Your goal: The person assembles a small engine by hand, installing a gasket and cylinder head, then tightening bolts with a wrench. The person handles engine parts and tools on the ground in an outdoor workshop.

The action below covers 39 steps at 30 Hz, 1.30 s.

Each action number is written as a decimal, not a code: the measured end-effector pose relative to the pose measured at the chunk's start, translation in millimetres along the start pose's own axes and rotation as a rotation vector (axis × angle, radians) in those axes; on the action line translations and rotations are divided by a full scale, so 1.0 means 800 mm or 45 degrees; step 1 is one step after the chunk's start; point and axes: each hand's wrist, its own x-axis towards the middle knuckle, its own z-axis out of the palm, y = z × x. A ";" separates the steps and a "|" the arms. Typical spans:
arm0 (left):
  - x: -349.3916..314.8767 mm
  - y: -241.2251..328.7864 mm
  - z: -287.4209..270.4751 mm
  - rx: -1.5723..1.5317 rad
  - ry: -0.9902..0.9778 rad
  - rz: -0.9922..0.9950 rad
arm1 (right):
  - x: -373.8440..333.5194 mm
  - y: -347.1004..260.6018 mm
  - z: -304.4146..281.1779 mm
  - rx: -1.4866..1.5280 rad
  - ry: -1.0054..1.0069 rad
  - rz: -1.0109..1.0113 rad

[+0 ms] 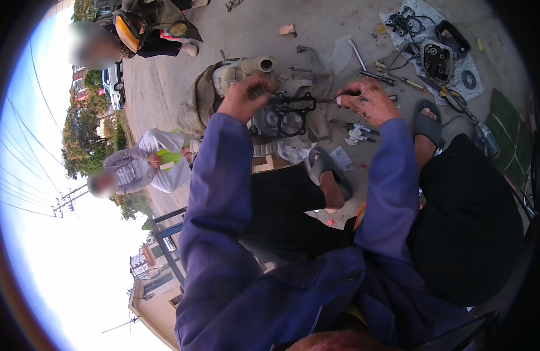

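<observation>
A flat black gasket (293, 111) with large round openings hangs in front of the engine block (264, 123). My left hand (246, 98) is closed, its fingertips pinched at the gasket's left end; the exact grip is partly hidden. On the other side, my right hand (369, 102) is closed in a pinch around a thin reddish-brown rod (326, 101), which points left to the gasket's edge. Whether the rod touches the gasket I cannot tell. Dark smudges mark the right fingers.
Engine parts (438, 60) lie on a sheet at the far right, near scissors (454, 99) and a long metal wrench (357, 55). A brick piece (287, 29) is on the ground. One person sits at left (156, 161); another is at upper left (141, 35).
</observation>
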 end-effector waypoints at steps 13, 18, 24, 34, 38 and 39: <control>-0.059 0.021 0.024 -0.139 0.434 -0.167 | 0.031 0.016 0.038 0.010 -0.077 -0.113; -0.059 0.015 0.023 -0.217 0.453 -0.145 | 0.037 0.015 0.064 -0.062 -0.010 -0.110; -0.060 0.021 0.022 -0.265 0.412 -0.241 | 0.044 0.016 0.089 -0.160 0.146 -0.216; -0.064 0.016 0.026 -0.189 0.460 -0.131 | 0.042 0.037 0.104 0.726 -0.168 0.104; -0.068 0.022 0.026 -0.151 0.445 -0.183 | 0.046 0.052 0.105 0.959 -0.252 0.089; -0.069 0.019 0.027 -0.175 0.454 -0.154 | 0.047 0.050 0.110 0.932 -0.221 0.097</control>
